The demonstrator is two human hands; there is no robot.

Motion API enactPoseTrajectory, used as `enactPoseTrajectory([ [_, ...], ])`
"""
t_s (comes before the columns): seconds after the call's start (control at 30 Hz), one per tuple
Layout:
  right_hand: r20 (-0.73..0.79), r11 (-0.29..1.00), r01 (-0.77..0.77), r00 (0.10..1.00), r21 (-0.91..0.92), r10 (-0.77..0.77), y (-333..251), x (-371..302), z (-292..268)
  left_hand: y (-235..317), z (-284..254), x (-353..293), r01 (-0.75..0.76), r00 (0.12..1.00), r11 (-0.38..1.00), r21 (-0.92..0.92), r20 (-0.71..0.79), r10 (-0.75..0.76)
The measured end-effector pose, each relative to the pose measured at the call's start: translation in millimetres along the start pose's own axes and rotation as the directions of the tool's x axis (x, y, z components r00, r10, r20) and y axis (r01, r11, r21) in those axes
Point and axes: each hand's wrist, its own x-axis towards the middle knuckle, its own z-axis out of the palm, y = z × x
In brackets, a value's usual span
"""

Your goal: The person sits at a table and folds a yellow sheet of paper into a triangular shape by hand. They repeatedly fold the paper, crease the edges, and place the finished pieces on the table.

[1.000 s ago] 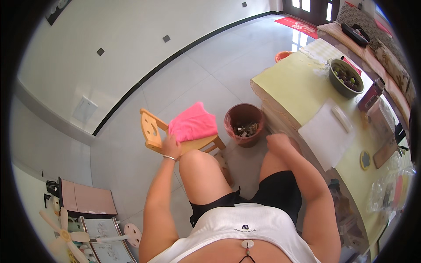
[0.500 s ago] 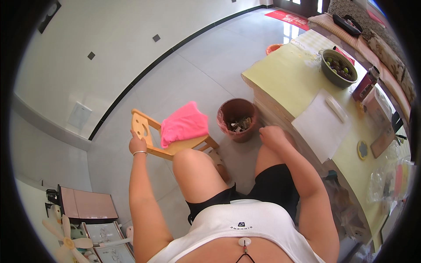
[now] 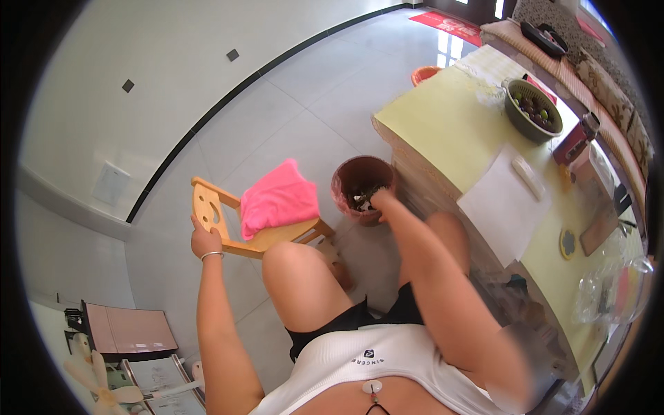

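Observation:
My left hand (image 3: 205, 240) is closed around the side of the backrest of a small wooden chair (image 3: 206, 207), which has a smiling face cut out of it. A bright pink cloth (image 3: 280, 200) lies bunched on the chair's seat. My right hand (image 3: 382, 199) reaches over the near right rim of a brown waste bin (image 3: 351, 164) lined with a thin pinkish bag. Its fingers are curled over the bin's opening; whatever they hold, if anything, is hidden. Dark and whitish scraps (image 3: 362, 199) lie inside the bin.
Along the right runs a table (image 3: 443, 117) with a pale yellow top. On it are a colander of round fruits (image 3: 532, 111), a white sheet (image 3: 494, 207), a dark red flask (image 3: 577, 138) and a clear plastic package (image 3: 615, 290). A fan (image 3: 104, 387) stands at lower left.
My right hand has moved left and up from beside my right knee to the bin's opening. The left hand stays on the chair. The whole view has shifted slightly.

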Motion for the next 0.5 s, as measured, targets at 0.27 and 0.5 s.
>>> enactPoseTrajectory([
  [0.27, 0.107, -0.114, -0.087, 0.978, 0.99, 0.179, -2, 43, 122, -21, 9, -7, 0.035, 0.998, 0.999, -0.011, -0.057, -0.036],
  [0.5, 0.067, -0.049, -0.058, 0.977, 0.997, 0.202, -61, 87, 87, -13, 9, -7, -0.017, 0.992, 0.995, -0.098, -0.125, 0.005],
])
